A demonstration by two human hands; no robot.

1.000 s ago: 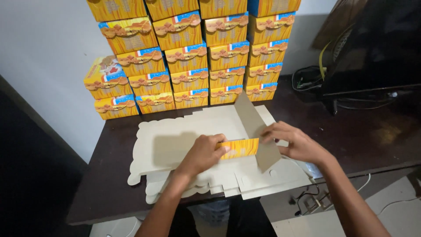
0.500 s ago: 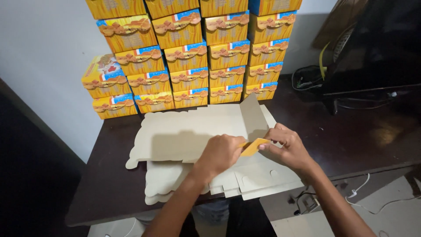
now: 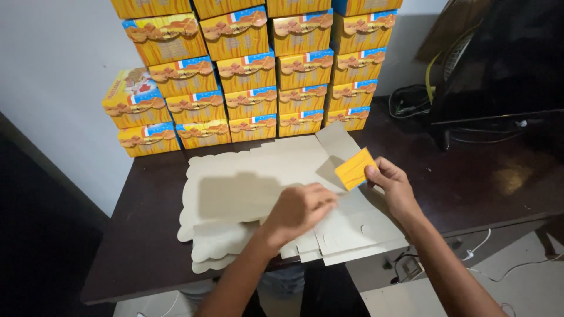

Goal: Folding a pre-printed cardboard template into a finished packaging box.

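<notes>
A flat, unfolded grey cardboard box blank with scalloped edges lies on top of a pile of similar blanks on the dark table. My left hand presses down on the middle of the top blank, fingers curled. My right hand pinches a small flap of that blank and bends it up, showing its yellow-orange printed side. A taller grey flap stands up just behind it.
A wall of stacked yellow, orange and blue printed boxes fills the table's back. A dark monitor and black cables sit at the right. White cables lie on the floor below the table's front edge.
The long yellow strip held between both hands has been folded down. My left hand moved onto the blank's middle; my right hand now lifts only a small yellow flap.
</notes>
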